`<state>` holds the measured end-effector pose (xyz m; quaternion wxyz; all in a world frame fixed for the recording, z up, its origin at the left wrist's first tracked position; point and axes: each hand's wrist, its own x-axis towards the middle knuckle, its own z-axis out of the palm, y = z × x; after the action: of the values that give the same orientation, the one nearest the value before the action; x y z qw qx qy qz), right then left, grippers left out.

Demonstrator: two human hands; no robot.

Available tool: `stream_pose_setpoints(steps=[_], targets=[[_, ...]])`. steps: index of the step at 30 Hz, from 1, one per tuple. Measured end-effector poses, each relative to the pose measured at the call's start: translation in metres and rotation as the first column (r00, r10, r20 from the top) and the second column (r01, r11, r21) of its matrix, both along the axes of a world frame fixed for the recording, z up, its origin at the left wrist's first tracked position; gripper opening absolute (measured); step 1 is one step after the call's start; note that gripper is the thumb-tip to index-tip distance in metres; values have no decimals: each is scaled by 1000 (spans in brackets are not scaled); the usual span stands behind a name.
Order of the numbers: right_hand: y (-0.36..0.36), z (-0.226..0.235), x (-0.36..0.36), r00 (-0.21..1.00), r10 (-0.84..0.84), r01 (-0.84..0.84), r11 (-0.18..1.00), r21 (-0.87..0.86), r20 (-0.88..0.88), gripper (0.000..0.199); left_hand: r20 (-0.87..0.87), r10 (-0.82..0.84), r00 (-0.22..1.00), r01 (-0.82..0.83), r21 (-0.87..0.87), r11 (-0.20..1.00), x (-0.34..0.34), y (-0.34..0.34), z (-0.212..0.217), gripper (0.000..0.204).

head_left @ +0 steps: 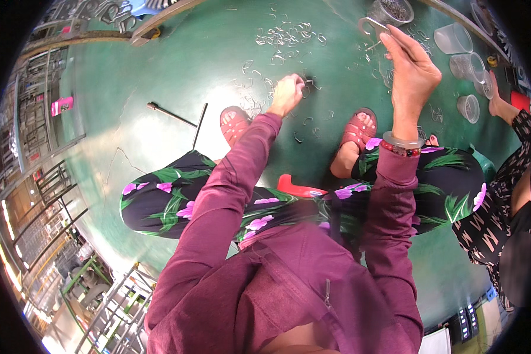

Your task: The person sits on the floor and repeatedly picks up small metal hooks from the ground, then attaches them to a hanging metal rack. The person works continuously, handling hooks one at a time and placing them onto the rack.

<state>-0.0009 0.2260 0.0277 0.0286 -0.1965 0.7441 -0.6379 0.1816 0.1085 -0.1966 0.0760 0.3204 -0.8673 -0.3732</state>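
My right hand (413, 74) is raised at the upper right, its thumb and fingers closed on a thin metal hook (369, 25). The hook's curved end sticks out to the left of the fingertips. Low over the green floor, my left hand (286, 95) has its fingers drawn together among scattered C-shaped metal pieces (310, 82). Whatever those fingers hold is hidden or too small to make out. A denser heap of metal pieces (286, 35) lies farther ahead, and more lie below my right hand.
Clear plastic tubs (453, 39) stand at the right, and another tub (390, 10) holds small metal parts. A T-shaped metal tool (180, 118) lies at the left. Under me is a red plastic stool (298, 187). A co-worker's arm (501, 106) reaches in at the right.
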Motion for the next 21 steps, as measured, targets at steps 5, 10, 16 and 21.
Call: stream_pose_setpoints(steps=[5, 10, 16, 21], targets=[[0, -2, 9, 999, 41, -40, 999, -18, 15, 18, -57, 208, 976, -150, 513, 845, -17, -34, 76, 17], [-4, 3, 22, 996, 76, -81, 992, 93, 50, 19, -472, 272, 839, 179, 710, 681, -40, -37, 200, 21], [-20, 22, 40, 979, 193, -195, 981, 21, 61, 19, -578, 91, 811, 141, 344, 929, -53, -17, 259, 18], [-24, 43, 45, 970, 233, -234, 972, 13, 64, 21, -597, 104, 796, 30, 211, 977, -53, -18, 265, 19]])
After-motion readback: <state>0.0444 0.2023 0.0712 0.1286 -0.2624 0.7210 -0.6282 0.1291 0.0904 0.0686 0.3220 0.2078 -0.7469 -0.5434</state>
